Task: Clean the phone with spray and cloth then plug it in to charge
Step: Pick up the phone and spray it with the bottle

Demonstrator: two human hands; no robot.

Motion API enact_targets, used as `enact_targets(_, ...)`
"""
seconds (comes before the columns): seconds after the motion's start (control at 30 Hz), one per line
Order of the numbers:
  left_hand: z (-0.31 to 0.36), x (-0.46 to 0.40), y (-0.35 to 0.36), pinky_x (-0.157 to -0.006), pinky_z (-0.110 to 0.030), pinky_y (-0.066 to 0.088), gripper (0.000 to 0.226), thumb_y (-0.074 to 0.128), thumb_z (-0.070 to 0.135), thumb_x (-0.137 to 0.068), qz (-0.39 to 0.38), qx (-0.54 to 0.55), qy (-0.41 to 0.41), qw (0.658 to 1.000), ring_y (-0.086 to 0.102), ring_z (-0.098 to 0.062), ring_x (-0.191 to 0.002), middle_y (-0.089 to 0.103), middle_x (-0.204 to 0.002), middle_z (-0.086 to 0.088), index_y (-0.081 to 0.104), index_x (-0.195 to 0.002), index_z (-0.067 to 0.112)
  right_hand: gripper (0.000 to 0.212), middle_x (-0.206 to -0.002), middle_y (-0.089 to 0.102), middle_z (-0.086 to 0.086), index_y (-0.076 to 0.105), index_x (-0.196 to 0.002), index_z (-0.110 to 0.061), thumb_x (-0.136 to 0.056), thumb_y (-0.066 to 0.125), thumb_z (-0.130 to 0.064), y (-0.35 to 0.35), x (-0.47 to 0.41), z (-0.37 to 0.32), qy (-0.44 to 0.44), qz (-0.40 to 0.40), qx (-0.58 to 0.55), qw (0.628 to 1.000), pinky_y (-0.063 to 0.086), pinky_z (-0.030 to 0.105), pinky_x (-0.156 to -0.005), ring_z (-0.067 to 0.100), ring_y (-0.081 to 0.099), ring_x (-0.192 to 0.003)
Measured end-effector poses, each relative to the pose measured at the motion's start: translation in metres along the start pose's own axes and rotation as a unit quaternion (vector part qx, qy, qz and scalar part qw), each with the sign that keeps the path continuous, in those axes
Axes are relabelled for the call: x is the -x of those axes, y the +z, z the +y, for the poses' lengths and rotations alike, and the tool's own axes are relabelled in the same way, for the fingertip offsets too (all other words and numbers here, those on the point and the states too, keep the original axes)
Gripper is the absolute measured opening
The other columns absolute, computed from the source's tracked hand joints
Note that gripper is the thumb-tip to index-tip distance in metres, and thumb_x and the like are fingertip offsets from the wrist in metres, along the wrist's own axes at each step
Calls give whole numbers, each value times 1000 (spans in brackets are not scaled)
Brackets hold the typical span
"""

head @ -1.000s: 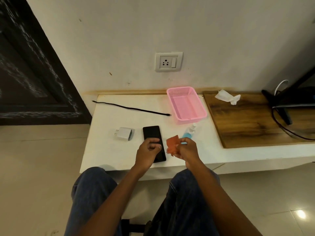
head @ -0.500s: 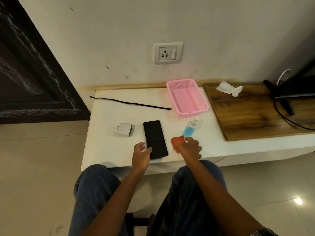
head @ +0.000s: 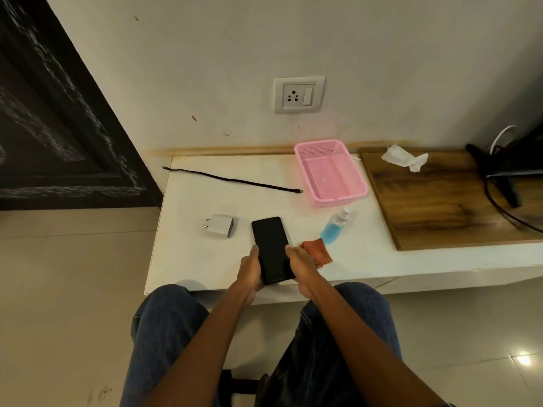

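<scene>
A black phone [head: 271, 245] lies face up near the front edge of the white table [head: 205, 259]. My left hand [head: 249, 271] presses against the phone's left side and my right hand [head: 299, 268] against its right side, both gripping its lower half. An orange cloth [head: 318, 251] lies flat on the table just right of my right hand, released. A small spray bottle [head: 335, 227] with blue liquid lies on its side beyond the cloth. A white charger adapter [head: 220, 225] sits left of the phone. A black cable [head: 232, 180] stretches across the back of the table. A wall socket [head: 299, 94] is above.
A pink plastic basket [head: 311, 168] stands at the back right of the white table. A wooden board [head: 440, 201] with a crumpled white tissue [head: 404, 157] lies to the right, and black cables with a stand [head: 505, 177] at the far right. My knees are under the table's front edge.
My right hand has set down the orange cloth and moved left onto the phone's right side. My left hand has shifted to the phone's left edge.
</scene>
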State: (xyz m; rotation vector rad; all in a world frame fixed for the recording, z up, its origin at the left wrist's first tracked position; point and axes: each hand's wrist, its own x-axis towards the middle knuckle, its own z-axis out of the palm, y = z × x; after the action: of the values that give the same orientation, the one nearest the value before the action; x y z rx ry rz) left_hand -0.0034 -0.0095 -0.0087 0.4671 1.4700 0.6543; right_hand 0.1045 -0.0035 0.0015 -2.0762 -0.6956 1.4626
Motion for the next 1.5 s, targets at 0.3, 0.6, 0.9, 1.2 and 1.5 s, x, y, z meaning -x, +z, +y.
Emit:
enact_targets(0.3, -13, 9, 14, -86, -40, 53, 77, 11, 67, -92, 39, 24, -9, 999, 56, -29, -108, 54, -127, -15, 29, -143, 12, 52, -135, 48, 17, 41, -135, -7, -101, 24, -42, 11, 16, 6, 37, -36, -174, 983, 42, 43, -103, 26, 50, -117)
enact_targets(0.6, -5, 34, 11, -67, -31, 58, 77, 12, 74, -85, -32, 168, 58, 984, 68, -22, -90, 69, -103, -8, 48, -130, 22, 36, -97, 60, 2, 54, -85, -28, -93, 32, -56, 2, 33, -7, -37, 20, -251, 967, 53, 25, -63, 14, 61, -82)
enact_targets(0.9, 22, 40, 8, -88, -41, 54, 79, 17, 71, -91, -202, 292, 5, 935, 67, -27, -106, 67, -121, -12, 68, -119, 16, 25, -105, 62, 9, 58, -100, -20, -98, 39, -37, -28, 57, -8, -183, 17, -117, 976, 53, 27, -80, 15, 62, -97)
enact_targets(1.2, 17, 34, -1, -79, -45, 56, 68, 29, 68, -91, -227, 326, 29, 917, 68, -28, -103, 72, -111, -11, 63, -124, 21, 63, -133, 41, 12, 40, -126, -15, -76, 76, -22, -95, 0, -27, -159, 218, -7, 963, 46, 39, -98, 25, 48, -117)
enact_targets(1.5, 17, 42, -11, -77, -46, 57, 70, 27, 69, -90, -225, 333, 27, 915, 67, -32, -105, 68, -119, -17, 65, -123, 20, 48, -129, 53, 13, 45, -127, -7, -85, 65, -15, -82, -19, -27, -227, 151, 21, 962, 41, 35, -101, 28, 53, -117)
